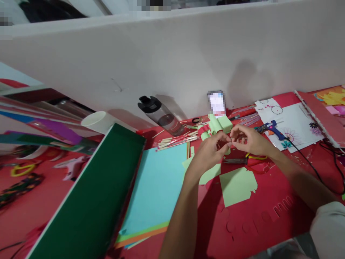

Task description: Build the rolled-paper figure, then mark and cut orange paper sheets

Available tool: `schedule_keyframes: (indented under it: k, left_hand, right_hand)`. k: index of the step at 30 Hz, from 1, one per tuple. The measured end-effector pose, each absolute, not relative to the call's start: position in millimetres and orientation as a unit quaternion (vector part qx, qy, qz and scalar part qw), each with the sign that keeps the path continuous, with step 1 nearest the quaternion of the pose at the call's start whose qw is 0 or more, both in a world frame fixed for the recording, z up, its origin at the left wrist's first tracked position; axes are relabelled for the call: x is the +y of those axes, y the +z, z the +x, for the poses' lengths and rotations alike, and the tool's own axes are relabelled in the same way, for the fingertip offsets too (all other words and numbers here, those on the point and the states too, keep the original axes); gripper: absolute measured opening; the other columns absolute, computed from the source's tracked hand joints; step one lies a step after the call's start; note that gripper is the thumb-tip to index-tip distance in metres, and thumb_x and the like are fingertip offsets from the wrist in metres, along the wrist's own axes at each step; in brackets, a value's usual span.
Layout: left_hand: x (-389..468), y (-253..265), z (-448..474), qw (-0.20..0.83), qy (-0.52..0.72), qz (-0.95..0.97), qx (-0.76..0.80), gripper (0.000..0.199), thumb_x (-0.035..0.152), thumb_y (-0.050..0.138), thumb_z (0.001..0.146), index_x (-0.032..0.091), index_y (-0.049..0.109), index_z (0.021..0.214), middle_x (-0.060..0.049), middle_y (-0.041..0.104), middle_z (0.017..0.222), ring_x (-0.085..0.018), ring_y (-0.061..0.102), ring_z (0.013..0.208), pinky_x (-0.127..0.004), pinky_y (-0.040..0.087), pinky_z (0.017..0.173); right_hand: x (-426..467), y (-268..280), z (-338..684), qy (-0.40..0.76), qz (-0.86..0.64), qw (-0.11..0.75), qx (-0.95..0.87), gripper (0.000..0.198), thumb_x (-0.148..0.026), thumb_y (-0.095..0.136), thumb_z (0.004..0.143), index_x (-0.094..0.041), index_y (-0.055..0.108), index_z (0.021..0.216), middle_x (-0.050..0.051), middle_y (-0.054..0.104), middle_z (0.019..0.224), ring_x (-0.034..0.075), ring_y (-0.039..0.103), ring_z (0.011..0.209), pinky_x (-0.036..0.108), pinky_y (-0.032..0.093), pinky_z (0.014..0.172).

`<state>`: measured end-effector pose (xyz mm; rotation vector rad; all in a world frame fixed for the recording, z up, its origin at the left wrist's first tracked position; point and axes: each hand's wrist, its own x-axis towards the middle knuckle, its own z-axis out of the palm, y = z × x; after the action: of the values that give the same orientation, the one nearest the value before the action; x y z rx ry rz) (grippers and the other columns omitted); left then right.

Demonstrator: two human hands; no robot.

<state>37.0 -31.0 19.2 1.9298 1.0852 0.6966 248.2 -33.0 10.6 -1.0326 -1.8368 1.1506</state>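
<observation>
My left hand point(208, 153) and my right hand point(246, 139) meet fingertip to fingertip above the red table. Both are closed in a pinch, and whatever lies between the fingertips is too small to name. Just behind them are light green paper rolls point(215, 124) and a light green block point(225, 124). Below my hands lie scissors point(235, 161) with yellow and red handles. A cut sheet of light green paper point(237, 187) rests nearer to me, its right edge notched. More light green paper point(210, 175) sits under my left wrist.
A blue glue gun point(275, 129) with a black cord lies on decorated white paper point(295, 118) to the right. Wooden sticks point(176, 141), a water bottle point(164, 117) and a lit phone point(217, 103) stand toward the wall. Left are coloured sheets point(159, 180) and a green board point(91, 194).
</observation>
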Motion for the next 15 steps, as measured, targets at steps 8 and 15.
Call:
schedule_keyframes:
  k: [8, 15]
  left_hand:
    - [-33, 24, 34, 0.375, 0.264, 0.779, 0.427, 0.008, 0.022, 0.056, 0.095, 0.021, 0.063, 0.091, 0.0, 0.07, 0.083, -0.015, 0.061, 0.073, -0.029, 0.044, 0.068]
    - [-29, 22, 28, 0.348, 0.294, 0.775, 0.438, 0.011, 0.026, 0.055, 0.097, 0.021, 0.062, 0.09, -0.001, 0.069, 0.083, -0.015, 0.061, 0.072, -0.029, 0.045, 0.067]
  right_hand:
    - [-34, 10, 248, 0.443, -0.393, 0.364, -0.719, 0.016, -0.021, 0.068, 0.09, -0.024, 0.059, 0.103, 0.001, 0.068, 0.095, 0.018, 0.065, 0.085, 0.031, 0.049, 0.071]
    - [-27, 24, 266, 0.387, -0.436, 0.37, -0.723, 0.017, -0.033, 0.069, 0.092, -0.024, 0.06, 0.103, 0.003, 0.069, 0.099, 0.019, 0.066, 0.089, 0.032, 0.051, 0.074]
